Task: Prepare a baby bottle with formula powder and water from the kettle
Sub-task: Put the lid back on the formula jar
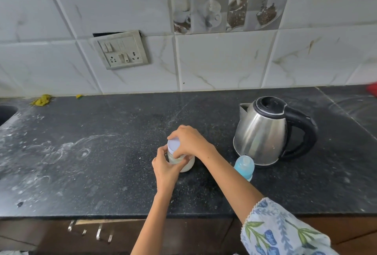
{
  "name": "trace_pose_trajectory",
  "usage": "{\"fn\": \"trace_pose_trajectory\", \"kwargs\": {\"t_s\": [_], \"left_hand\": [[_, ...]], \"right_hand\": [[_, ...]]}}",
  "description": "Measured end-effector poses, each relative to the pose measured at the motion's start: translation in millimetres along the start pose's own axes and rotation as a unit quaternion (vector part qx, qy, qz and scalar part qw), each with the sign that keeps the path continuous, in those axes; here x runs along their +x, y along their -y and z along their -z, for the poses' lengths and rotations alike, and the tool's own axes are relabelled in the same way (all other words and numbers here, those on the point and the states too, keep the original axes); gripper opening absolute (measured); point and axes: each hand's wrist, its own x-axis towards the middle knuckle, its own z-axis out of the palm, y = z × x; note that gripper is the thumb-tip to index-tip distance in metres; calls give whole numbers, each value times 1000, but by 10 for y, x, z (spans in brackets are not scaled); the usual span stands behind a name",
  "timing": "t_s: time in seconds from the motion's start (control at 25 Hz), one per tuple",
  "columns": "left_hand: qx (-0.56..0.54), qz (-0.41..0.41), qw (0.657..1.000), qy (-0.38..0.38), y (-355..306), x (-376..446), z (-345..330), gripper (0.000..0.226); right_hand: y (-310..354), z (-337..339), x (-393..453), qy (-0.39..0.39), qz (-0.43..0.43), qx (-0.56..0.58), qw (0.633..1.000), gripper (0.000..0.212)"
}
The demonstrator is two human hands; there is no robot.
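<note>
A small clear jar (188, 165) of whitish formula powder stands on the black countertop (102, 173) near the middle. Its pale lilac lid (173, 144) is on top. My left hand (165, 170) grips the jar's body from the left. My right hand (189, 140) curls over the lid from the right, fingers round its rim. A blue baby bottle (244, 165) with its teat on stands just right of the jar. Directly behind the bottle is the steel kettle (263, 130), black lid down, black handle pointing right, spout to the left.
White powder smears mark the counter's left half. A sink edge (6, 112) shows at far left, with a yellow cloth scrap (42, 99) by the wall. A switch and socket plate (122, 50) is on the tiled wall. Drawer handles (100, 234) sit below the counter edge.
</note>
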Motion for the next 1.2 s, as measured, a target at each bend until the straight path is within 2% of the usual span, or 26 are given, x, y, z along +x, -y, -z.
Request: {"fn": "trace_pose_trajectory", "kwargs": {"t_s": [0.08,0.2,0.32,0.4,0.52,0.56,0.68,0.72,0.76,0.84,0.88,1.0,1.08,1.12,1.2], "left_hand": [[2,2,1000,-4,-4,-5,-7,60],[5,5,1000,-13,26,6,-1,56],[3,12,1000,-9,17,12,3,59],[-3,8,1000,-12,27,10,8,62],[7,7,1000,-13,43,15,7,57],[7,9,1000,-13,44,19,6,56],[-3,14,1000,-14,19,25,15,57],[-4,12,1000,-13,15,27,17,56],[-3,6,1000,-15,14,31,17,54],[2,3,1000,-17,28,45,14,50],[3,9,1000,-16,34,47,11,51],[0,19,1000,-12,87,54,0,64],[5,18,1000,-10,112,58,-7,67],[3,17,1000,-10,111,61,-7,66],[-2,14,1000,-13,107,67,-4,60]], "right_hand": [[52,-17,32,-9,-23,-26,999,64],[148,-88,30,-49,-126,-80,988,75],[65,-91,-66,-101,-188,-46,976,76],[-62,-131,-113,-138,-154,13,978,71],[-113,-268,-183,-77,2,100,992,69],[-111,-320,-196,-79,16,106,991,66],[-139,-378,-210,-213,-15,80,974,52],[-151,-398,-208,-228,-2,68,971,52],[-169,-423,-192,-207,17,70,976,56],[-155,-468,-166,-115,15,93,989,64],[-139,-485,-172,-111,-8,82,990,63],[-153,-403,-243,-226,-130,67,963,52],[-224,-400,-245,-244,-112,110,957,45],[-248,-411,-224,-209,-82,154,962,48],[-220,-479,-210,-101,-43,246,963,70]]}}
